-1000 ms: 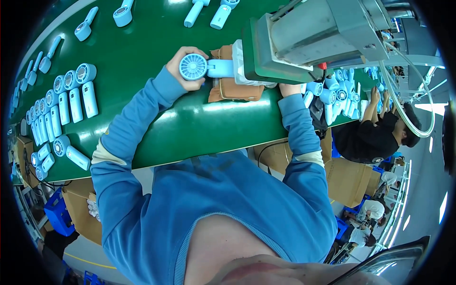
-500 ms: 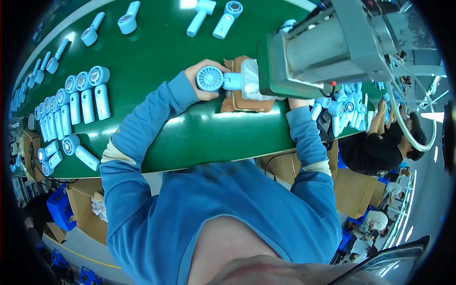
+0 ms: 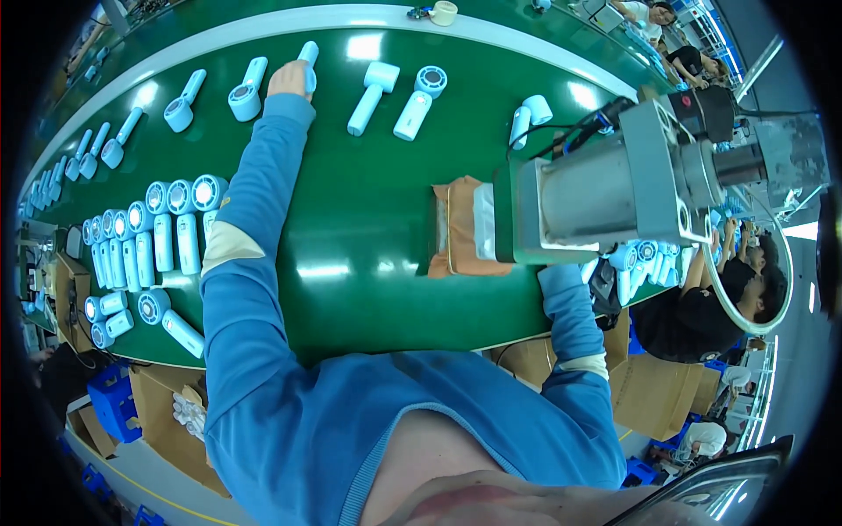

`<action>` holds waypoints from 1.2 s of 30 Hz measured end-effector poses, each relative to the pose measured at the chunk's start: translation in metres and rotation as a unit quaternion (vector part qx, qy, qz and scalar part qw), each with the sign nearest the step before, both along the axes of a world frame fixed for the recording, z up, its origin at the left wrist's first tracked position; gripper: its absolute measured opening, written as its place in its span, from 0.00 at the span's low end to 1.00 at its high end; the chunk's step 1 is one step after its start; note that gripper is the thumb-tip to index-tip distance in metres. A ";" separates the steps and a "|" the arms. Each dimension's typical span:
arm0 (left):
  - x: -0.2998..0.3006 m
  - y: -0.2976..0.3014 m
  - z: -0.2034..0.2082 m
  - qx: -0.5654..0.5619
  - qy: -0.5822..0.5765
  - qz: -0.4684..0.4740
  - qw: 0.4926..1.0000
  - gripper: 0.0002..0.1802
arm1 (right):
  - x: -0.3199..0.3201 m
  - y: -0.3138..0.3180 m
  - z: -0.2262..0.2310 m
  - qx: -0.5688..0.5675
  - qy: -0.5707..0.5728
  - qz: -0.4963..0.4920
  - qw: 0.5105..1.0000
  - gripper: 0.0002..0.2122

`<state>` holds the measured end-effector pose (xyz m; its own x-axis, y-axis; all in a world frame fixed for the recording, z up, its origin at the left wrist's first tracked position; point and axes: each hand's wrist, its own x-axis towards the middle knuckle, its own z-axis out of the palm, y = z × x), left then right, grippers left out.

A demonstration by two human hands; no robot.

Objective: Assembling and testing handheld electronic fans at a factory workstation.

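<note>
The left hand (image 3: 291,81) has moved from beside the brown pad (image 3: 465,230) to the bench's (image 3: 386,184) far side, fingers clamped on a light-blue fan (image 3: 309,54) there. The machine (image 3: 583,197) hides the right hand; its fingers I cannot tell.

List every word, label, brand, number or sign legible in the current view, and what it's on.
No text is legible.
Light-blue handheld fans: any marks on the handles are too small to read.
Left sleeve: a tiny yellow mark, unreadable.
Co-worker's black shirt: a small pale mark, unreadable.
Grey machine: no readable lettering.
</note>
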<state>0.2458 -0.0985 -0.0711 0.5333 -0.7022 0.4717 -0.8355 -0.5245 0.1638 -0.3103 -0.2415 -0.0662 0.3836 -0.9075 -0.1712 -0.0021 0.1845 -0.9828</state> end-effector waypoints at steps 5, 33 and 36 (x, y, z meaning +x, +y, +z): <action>0.016 -0.011 -0.022 0.072 -0.400 -0.190 0.894 0.26 | -0.053 0.006 -0.003 0.216 -0.196 0.027 0.956 0.31; -0.193 0.126 0.103 0.376 0.073 0.009 0.924 0.27 | 0.011 -0.011 0.015 -0.083 0.131 -0.002 0.988 0.26; -0.197 0.140 0.101 0.388 0.114 0.109 0.908 0.28 | 0.018 -0.004 0.020 -0.353 0.516 0.027 0.780 0.23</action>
